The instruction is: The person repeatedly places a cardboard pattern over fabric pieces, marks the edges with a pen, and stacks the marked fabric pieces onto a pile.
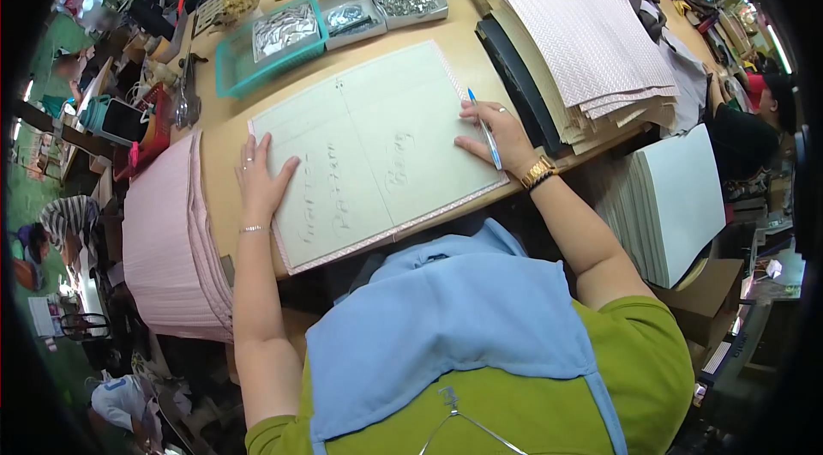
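A pale board with handwriting and ruled lines (369,172) lies on the wooden table, over a pink patterned sheet whose edges show around it. My left hand (264,180) rests at the board's left edge, fingers spread, a ring on one finger. At the right edge my right hand (501,142) has a blue and white pen (485,131) between its fingers, with the thumb and fingertips on the board. The pen's blue end points up and away from me. A gold watch circles my right wrist.
Behind the board stand a teal basket (225,69) and grey trays of small metal parts (406,1). Pink sheets are stacked at the right (591,35) and left (163,241). White sheets (677,206) stand lower right. A person in dark clothing (744,142) is at far right.
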Motion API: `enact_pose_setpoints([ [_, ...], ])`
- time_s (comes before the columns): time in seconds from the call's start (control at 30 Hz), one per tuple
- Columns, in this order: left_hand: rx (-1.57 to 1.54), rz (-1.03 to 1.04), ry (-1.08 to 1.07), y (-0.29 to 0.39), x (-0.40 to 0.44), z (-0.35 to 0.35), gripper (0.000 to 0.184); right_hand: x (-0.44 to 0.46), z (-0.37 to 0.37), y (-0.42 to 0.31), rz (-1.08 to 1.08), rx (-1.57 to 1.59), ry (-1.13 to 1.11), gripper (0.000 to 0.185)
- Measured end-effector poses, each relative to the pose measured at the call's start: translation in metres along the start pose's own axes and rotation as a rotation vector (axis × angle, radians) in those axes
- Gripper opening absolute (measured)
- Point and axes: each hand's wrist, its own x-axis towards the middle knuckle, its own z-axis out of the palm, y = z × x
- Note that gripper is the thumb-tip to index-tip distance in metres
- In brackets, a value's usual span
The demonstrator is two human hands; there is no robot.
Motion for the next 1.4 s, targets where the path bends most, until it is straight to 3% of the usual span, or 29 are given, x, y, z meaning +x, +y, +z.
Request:
enact_pose_setpoints([
  [0.4, 0.047, -0.059, -0.035, 0.007, -0.001, -0.003, 0.081, 0.025, 0.009, 0.006, -0.022, -0.023, 0.071, 0.042],
  [0.53, 0.032, -0.070, -0.031, 0.004, -0.003, 0.000, 0.082, 0.079, 0.024, 0.019, -0.193, -0.101, 0.132, 0.046],
  [0.63, 0.055, -0.100, -0.055, 0.015, -0.001, -0.007, 0.082, 0.099, 0.027, 0.022, -0.169, -0.210, 0.092, 0.047],
  [1.07, 0.059, -0.107, -0.115, 0.008, 0.015, -0.012, 0.084, 0.095, 0.029, 0.024, -0.129, -0.175, 0.084, 0.044],
  [1.4, 0.103, -0.097, -0.062, 0.007, 0.012, -0.008, 0.080, 0.096, 0.029, 0.030, -0.030, -0.230, 0.041, 0.046],
])
